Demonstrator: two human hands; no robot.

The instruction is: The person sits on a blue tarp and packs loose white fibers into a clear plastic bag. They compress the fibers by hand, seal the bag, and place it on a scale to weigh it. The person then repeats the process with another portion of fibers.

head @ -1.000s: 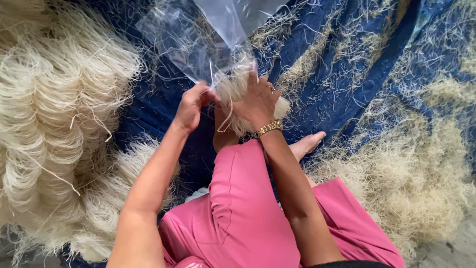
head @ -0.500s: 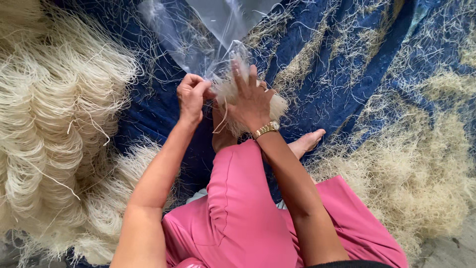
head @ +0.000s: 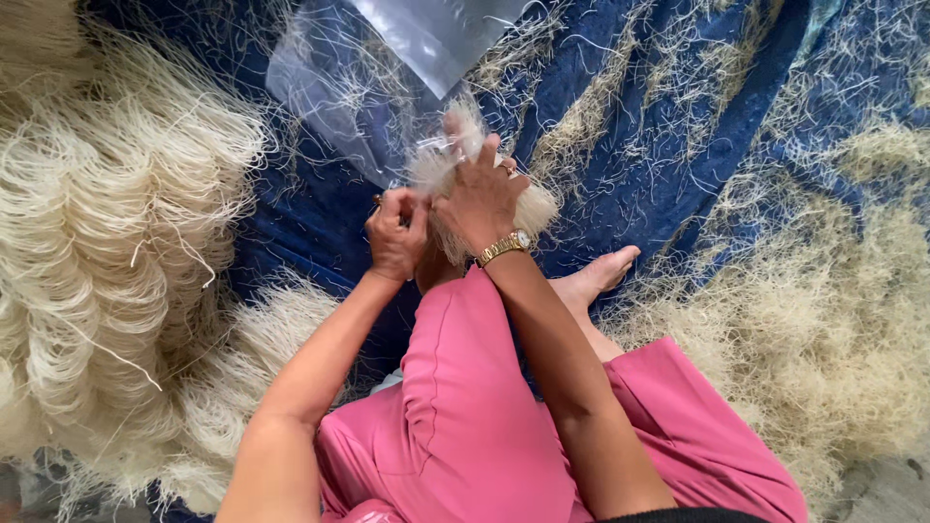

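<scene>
Cream-white fibre bundle (head: 455, 169) in my hands; my pink trousers (head: 484, 407); my gold wristwatch (head: 504, 247); dark blue cloth (head: 668, 126) flecked with pale strands; clear plastic bag (head: 387, 68).

Right hand (head: 481, 199): wearing a gold wristwatch (head: 506, 246), it clasps a pale fibre bundle (head: 455, 165) above a raised knee.
Left hand (head: 397, 235): closed in a fist against the bundle's lower end, apparently pinching strands, though the fingertips are hidden.
Clear plastic bag (head: 387, 68): lies just beyond the hands, its mouth touching the fibres.
Blue cloth (head: 668, 126): spread beneath, strewn with loose strands.
Looped fibre heap (head: 107, 242): piled at left.
Pink trousers (head: 484, 416): cover the seated person's legs; a bare foot (head: 596, 276) rests on the cloth.
</scene>
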